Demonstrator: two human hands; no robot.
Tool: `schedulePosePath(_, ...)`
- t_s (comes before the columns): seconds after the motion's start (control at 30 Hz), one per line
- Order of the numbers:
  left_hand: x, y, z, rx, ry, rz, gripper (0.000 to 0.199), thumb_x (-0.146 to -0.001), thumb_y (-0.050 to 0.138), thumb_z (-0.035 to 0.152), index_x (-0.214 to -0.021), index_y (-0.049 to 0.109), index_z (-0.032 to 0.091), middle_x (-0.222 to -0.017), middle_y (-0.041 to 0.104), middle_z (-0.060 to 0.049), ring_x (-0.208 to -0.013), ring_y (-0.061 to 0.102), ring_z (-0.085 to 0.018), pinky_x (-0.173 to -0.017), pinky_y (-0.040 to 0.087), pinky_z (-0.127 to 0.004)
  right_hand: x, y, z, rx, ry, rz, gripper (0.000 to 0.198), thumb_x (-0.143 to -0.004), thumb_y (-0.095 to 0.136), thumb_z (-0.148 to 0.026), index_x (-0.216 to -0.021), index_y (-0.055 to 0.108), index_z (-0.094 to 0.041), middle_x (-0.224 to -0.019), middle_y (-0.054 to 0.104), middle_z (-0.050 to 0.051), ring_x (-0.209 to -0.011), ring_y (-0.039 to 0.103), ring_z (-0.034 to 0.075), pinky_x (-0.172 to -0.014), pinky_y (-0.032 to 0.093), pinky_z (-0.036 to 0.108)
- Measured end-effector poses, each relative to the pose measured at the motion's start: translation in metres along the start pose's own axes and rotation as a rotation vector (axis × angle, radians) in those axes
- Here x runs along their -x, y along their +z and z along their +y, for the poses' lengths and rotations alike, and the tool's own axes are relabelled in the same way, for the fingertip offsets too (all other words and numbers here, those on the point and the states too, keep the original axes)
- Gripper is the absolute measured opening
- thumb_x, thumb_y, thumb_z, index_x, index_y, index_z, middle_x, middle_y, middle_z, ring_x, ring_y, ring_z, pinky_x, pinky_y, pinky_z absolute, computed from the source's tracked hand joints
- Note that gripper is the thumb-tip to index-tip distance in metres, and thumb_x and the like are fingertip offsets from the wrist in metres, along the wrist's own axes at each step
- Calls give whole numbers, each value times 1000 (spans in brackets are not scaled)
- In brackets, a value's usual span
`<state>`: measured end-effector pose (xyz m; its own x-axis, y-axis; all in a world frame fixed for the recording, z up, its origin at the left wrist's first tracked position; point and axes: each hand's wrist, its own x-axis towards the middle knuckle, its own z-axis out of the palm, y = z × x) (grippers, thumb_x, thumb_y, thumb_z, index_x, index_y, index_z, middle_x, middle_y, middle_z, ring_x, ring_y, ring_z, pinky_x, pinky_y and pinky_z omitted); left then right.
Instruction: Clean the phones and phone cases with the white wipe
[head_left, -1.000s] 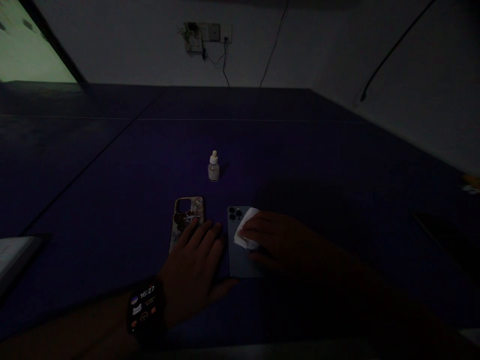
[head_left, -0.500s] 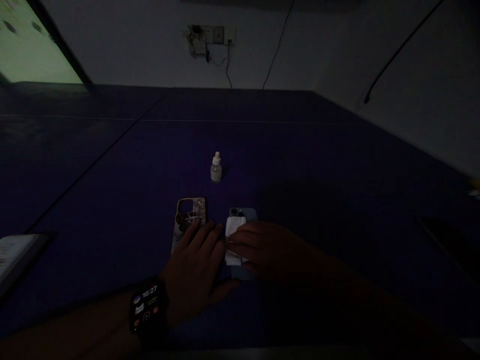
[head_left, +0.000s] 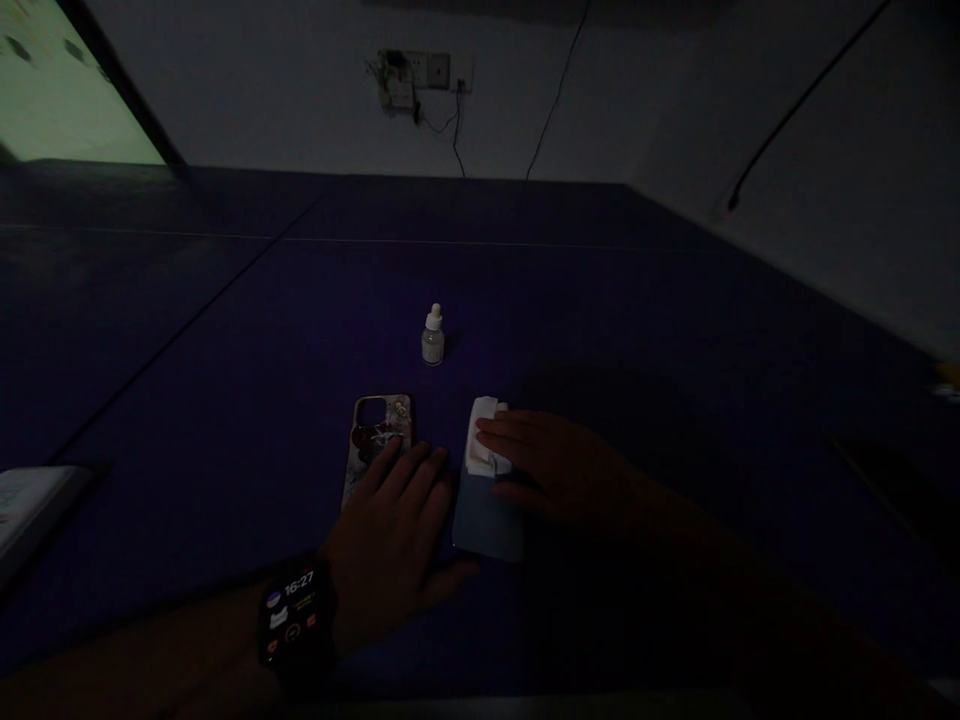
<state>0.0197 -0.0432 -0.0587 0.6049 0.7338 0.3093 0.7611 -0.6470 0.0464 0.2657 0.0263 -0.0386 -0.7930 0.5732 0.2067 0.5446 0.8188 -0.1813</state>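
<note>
My left hand (head_left: 394, 540), a smartwatch (head_left: 294, 615) on its wrist, lies flat with the fingers stretched out. Its fingertips rest over the lower part of a patterned phone case (head_left: 367, 450) with a camera cutout. To the right, my right hand (head_left: 544, 460) presses a folded white tissue (head_left: 481, 445) under its fingers. The tissue covers the upper part of a bluish phone (head_left: 487, 520) lying back up, and hides its camera area. Behind both stands a small dropper bottle (head_left: 433, 345) with a white cap.
A dark blue tabletop (head_left: 600, 300) stretches to the wall. At the left edge is a white box-like object (head_left: 34, 510). A dark flat object (head_left: 892, 490) lies at the right. Wall sockets (head_left: 416, 75) with cables are at the back. The room is dim.
My right hand has slid the tissue up the phone's back, from the middle to the top, baring the lower part. The phone has tilted slightly. My left hand stays in place.
</note>
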Motion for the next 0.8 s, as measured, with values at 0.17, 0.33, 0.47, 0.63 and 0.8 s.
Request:
schedulePosePath(0.17, 0, -1, 0, 15, 7, -3, 62, -90, 57, 63, -123, 63, 11, -138, 62, -19, -131, 55, -37, -114, 39, -61, -1, 2, 5, -26, 20, -14, 58, -97, 60, -39, -148, 50, -13, -152, 53, 16, -140, 51, 30, -115, 45, 49)
schedulePosePath(0.33, 0, -1, -1, 19, 8, 8, 62, -91, 58, 63, -129, 61, 14, -138, 63, -18, -130, 56, -37, -112, 40, -61, 3, 0, 14, -29, 99, 37, 50, -100, 55, -37, -143, 55, -13, -147, 58, 17, -136, 55, 30, -113, 48, 50)
schedulePosePath(0.47, 0, -2, -1, 2, -2, -12, 59, -94, 54, 63, -133, 60, 20, -137, 63, -15, -129, 56, -36, -110, 42, -61, 5, -2, 14, -60, 31, 20, 49, -99, 57, -37, -142, 56, -14, -146, 60, 16, -135, 57, 29, -112, 48, 50)
schedulePosePath(0.63, 0, -3, 0, 12, -6, -43, 57, -94, 54, 63, -132, 60, 21, -139, 62, -15, -131, 54, -35, -112, 40, -61, 1, 1, 11, -88, -15, 5, 54, -96, 61, -39, -145, 54, -15, -149, 56, 15, -138, 53, 28, -115, 46, 48)
schedulePosePath(0.8, -1, -3, 0, 5, -11, -35, 54, -94, 55, 61, -130, 61, 21, -137, 62, -15, -131, 54, -36, -110, 42, -61, 1, -2, 14, -50, 31, 25, 45, -97, 60, -35, -137, 61, -14, -142, 63, 16, -132, 58, 29, -112, 48, 51)
